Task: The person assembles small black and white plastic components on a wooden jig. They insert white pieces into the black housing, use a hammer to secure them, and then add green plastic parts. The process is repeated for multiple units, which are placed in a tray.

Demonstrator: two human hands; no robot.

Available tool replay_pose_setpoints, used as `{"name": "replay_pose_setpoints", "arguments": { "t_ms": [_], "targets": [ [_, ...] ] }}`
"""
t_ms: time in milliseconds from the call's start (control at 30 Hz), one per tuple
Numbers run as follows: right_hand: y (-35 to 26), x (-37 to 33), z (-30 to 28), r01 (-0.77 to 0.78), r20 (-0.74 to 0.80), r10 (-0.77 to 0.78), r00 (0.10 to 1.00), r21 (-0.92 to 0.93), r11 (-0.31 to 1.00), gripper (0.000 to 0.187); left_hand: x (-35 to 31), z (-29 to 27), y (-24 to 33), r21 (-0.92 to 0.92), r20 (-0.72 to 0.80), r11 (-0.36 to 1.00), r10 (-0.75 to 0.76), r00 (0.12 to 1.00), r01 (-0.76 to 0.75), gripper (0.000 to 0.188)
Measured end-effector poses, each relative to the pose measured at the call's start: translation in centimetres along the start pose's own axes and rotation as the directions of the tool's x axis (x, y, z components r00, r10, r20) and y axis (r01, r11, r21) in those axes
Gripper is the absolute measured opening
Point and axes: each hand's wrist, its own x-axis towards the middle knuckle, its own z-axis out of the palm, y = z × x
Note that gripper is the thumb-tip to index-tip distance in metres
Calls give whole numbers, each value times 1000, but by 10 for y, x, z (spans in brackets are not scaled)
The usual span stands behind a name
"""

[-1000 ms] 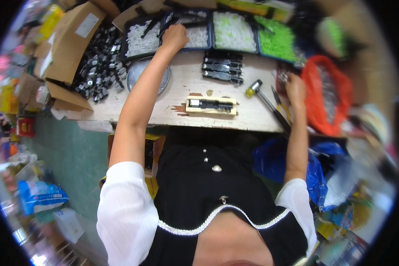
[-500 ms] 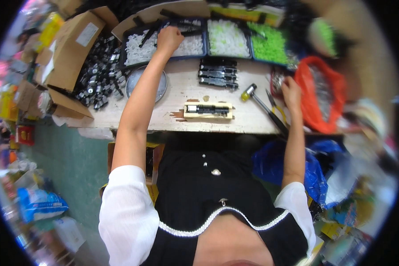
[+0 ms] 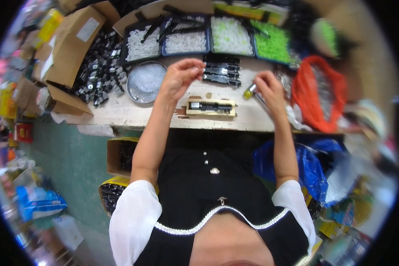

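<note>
A cluttered desk (image 3: 119,113) is seen, with a jig (image 3: 210,107) at its front edge. Something tiny seems pinched in the left hand (image 3: 179,77) above the jig; the right hand (image 3: 268,88) is curled round a hammer (image 3: 251,91). A loose pinch could drop the piece.

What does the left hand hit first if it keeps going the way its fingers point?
Probably the row of black parts on the table. The left hand has its fingertips aimed rightward at their near end, though it may be raised above them; depth is unclear.
</note>
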Motion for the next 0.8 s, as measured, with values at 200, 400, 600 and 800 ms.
{"name": "replay_pose_setpoints", "arguments": {
  "t_ms": [200,400,600,800],
  "targets": [
    [-35,-12,59,15,262,-56,963,155,988,9,-39,0,-32,-37,56,999,-38,998,40,15],
    [-25,-8,83,0,302,-53,952,171,985,13,-58,12,-28,165,39,986,-34,999,27,25],
    [-21,-10,89,48,335,-74,939,83,995,14,-62,13,-25,155,39,988,-27,999,20,34],
    [-29,-10,88,43,357,-41,933,0,999,15,-63,11,-26,172,33,985,1,999,-7,34]
  ]
}}
